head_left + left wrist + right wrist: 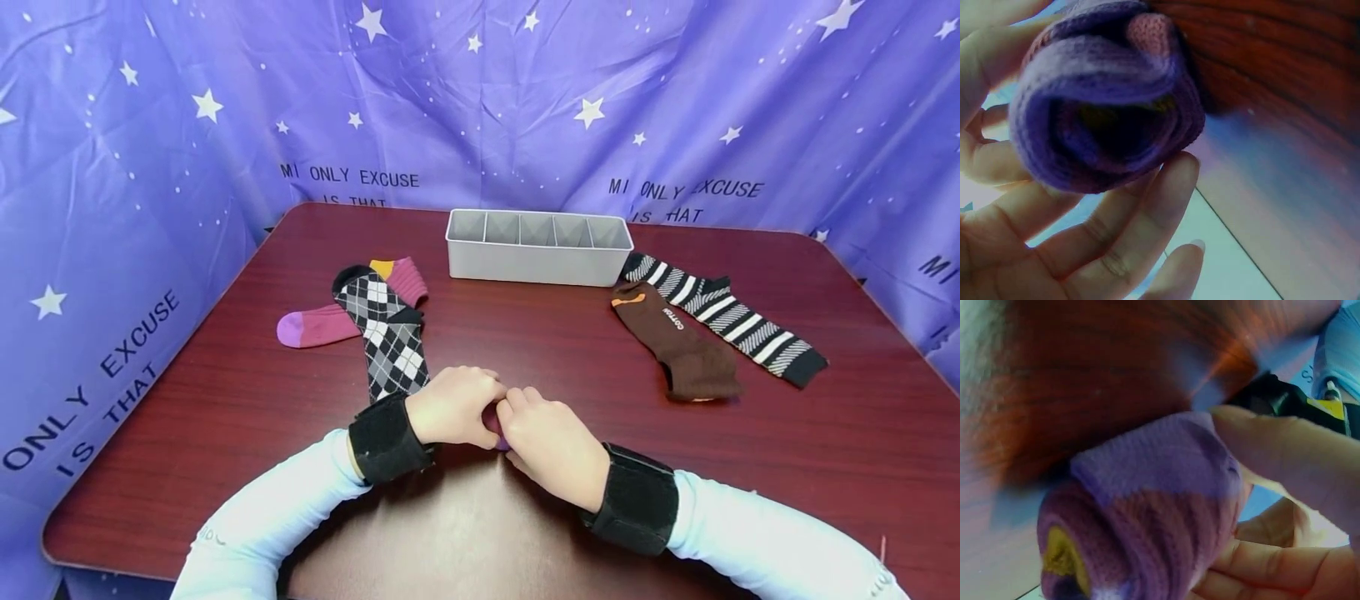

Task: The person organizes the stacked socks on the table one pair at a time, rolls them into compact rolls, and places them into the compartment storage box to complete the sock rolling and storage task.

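A rolled-up purple and maroon sock [503,442] is between my two hands near the table's front, mostly covered by them in the head view. My left hand [456,406] holds one side of it; the right wrist view has a thumb on top and fingers underneath the rolled sock [1166,487]. Around the other side curl the fingers of my right hand [553,450]. The roll's open end [1097,75], with yellow showing inside, faces the left wrist camera. Just beyond my left wrist lies a black, grey and white argyle sock [390,350].
Under the argyle sock lies a maroon sock [322,327] with a purple toe. A grey box [540,262] with several compartments stands at the back. On the right are a brown sock [678,354] and a black-and-white striped sock [738,321]. A starry purple curtain [480,100] hangs behind the table.
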